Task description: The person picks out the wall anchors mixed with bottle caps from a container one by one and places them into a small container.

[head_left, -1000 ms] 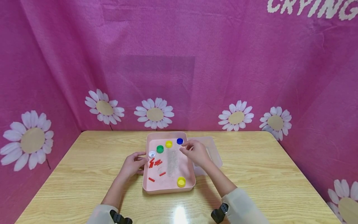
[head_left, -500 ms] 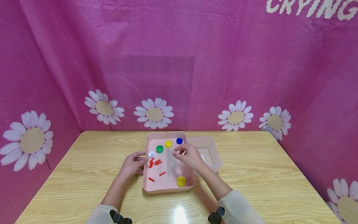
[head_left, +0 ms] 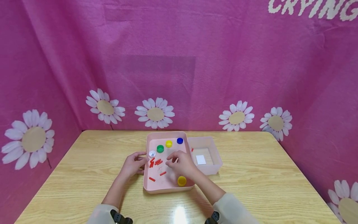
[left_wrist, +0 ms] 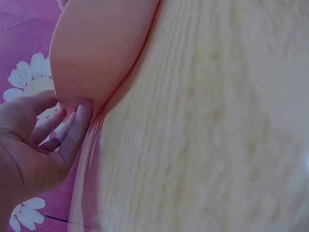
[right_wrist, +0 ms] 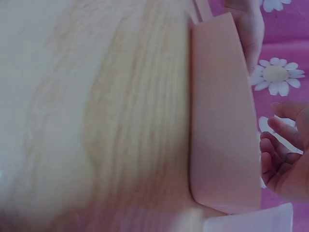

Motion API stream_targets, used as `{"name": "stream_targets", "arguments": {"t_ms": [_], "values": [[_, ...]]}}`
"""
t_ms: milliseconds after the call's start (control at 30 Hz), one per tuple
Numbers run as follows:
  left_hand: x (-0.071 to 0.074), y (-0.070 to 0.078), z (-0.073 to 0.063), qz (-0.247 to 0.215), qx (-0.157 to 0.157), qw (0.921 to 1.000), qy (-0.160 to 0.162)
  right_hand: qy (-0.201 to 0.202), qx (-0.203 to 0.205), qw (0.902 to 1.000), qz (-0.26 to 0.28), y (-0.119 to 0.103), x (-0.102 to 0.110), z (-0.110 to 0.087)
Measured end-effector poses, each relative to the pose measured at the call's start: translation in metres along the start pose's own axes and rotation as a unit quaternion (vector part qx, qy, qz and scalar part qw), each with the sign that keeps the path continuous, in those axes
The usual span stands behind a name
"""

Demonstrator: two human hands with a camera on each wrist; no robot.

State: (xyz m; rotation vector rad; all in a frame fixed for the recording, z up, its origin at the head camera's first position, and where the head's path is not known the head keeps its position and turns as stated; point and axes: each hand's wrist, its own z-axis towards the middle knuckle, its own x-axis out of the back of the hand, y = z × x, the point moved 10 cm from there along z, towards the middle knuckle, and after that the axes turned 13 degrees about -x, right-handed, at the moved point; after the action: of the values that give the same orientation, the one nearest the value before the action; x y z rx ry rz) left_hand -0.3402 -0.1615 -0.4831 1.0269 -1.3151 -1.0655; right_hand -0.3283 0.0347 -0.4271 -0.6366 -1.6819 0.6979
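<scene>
A shallow pink tray lies on the table. My left hand touches its left side; in the left wrist view the fingers lie extended against the outer wall, thumb at the rim. Over the tray's right half hovers my right hand, thumb and forefinger apart with nothing visible between them. Red short sticks lie in the tray's left half. Along its left and far sides stand small round caps: white, green, yellow and blue. Another yellow cap sits near the front right corner.
Against the tray's right side stands a translucent pink box holding a white square and a small red piece. A pink curtain with daisies hangs behind the wooden table.
My right hand has moved from beside the blue cap leftward and toward me, uncovering more of the translucent box. The left hand stays at the tray's side.
</scene>
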Motion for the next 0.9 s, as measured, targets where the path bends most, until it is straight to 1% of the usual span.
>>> {"name": "stream_targets", "arguments": {"t_ms": [133, 267, 433, 633, 800, 900], "values": [[0.0, -0.002, 0.001, 0.003, 0.001, 1.0, -0.002, -0.009, 0.004, 0.9998, -0.019, 0.001, -0.011, 0.0], [0.0, -0.003, 0.001, 0.004, 0.002, 1.0, -0.001, -0.018, 0.017, 0.9987, -0.045, 0.001, -0.019, -0.001], [0.0, -0.003, 0.001, -0.003, -0.002, 1.0, 0.001, -0.03, 0.023, 0.9962, -0.078, 0.003, -0.029, 0.0], [-0.001, 0.003, 0.0, -0.009, -0.013, 0.9999, 0.0, -0.051, 0.006, 0.9952, -0.083, 0.009, -0.039, 0.002], [0.0, 0.002, -0.001, -0.013, -0.014, 0.9998, 0.001, -0.06, 0.008, 0.9937, -0.094, 0.01, -0.043, 0.001], [0.0, 0.0, -0.001, -0.012, -0.012, 0.9999, 0.001, -0.057, 0.016, 0.9924, -0.108, 0.011, -0.045, 0.002]]}}
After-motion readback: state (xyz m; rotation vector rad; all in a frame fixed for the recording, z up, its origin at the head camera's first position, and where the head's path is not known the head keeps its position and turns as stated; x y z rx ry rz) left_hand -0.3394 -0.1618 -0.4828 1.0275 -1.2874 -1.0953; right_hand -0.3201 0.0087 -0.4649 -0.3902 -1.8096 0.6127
